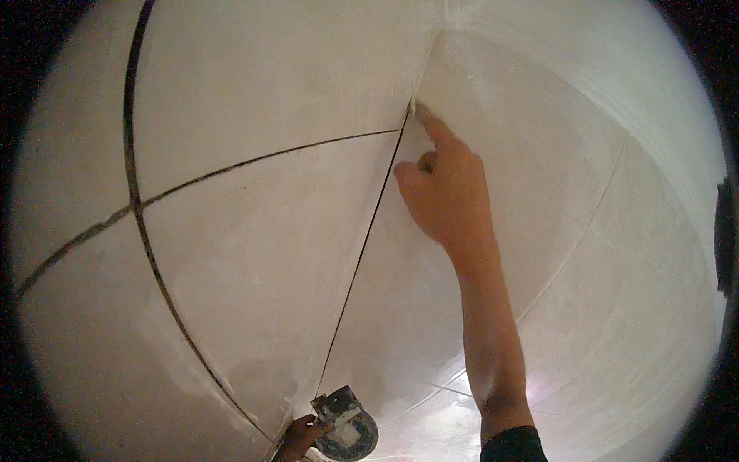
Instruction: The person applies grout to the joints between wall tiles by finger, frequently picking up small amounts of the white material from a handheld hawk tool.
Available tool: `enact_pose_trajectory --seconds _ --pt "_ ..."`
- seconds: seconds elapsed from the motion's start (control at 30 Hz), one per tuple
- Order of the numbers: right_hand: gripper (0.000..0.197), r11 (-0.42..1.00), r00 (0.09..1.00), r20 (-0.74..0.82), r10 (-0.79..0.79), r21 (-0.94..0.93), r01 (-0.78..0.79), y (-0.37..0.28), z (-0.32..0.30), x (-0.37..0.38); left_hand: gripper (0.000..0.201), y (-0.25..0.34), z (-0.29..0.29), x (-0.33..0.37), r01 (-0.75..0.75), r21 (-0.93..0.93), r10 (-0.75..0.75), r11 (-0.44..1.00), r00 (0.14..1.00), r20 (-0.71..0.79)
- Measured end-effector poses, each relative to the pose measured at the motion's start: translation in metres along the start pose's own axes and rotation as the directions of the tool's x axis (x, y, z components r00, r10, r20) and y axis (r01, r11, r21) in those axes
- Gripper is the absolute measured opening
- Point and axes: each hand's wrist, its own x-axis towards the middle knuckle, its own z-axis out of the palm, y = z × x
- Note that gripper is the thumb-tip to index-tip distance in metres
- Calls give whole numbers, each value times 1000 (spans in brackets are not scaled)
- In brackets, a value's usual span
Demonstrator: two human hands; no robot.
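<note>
My right hand point(450, 196) reaches up along the tiled wall, index finger stretched out and its tip on the corner joint point(369, 223) where two tiled faces meet. The thumb stands apart and the other fingers are curled in; I see nothing held in them. Above the fingertip the joint looks pale and filled, while below it runs as a dark open gap. At the lower edge my left hand point(300, 439), partly cut off, grips the rim of a dark, rounded tub point(368, 443) with whitish paste point(348, 435) in it.
To the left, wide dark gaps point(135, 205) cross between large beige tiles point(239, 254). Pale joints point(577, 250) run across the right-hand tiles. Bright light reflects off the surface point(454, 408) low down, beside my right forearm. A dark object point(723, 239) shows at the far right rim.
</note>
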Motion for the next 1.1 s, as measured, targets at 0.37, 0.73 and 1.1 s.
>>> enact_pose_trajectory --seconds 0.37,0.73,1.1 --pt "69 991 990 103 94 -100 -83 57 -90 106 58 120 76 -68 49 -179 -46 983 999 16" --pt "69 996 997 -56 -57 -74 53 70 -105 133 52 135 85 -59 -2 22 2 1000 1000 -7" --pt "76 972 965 151 214 68 -226 62 -101 71 57 105 70 -44 -41 -19 41 999 999 14"
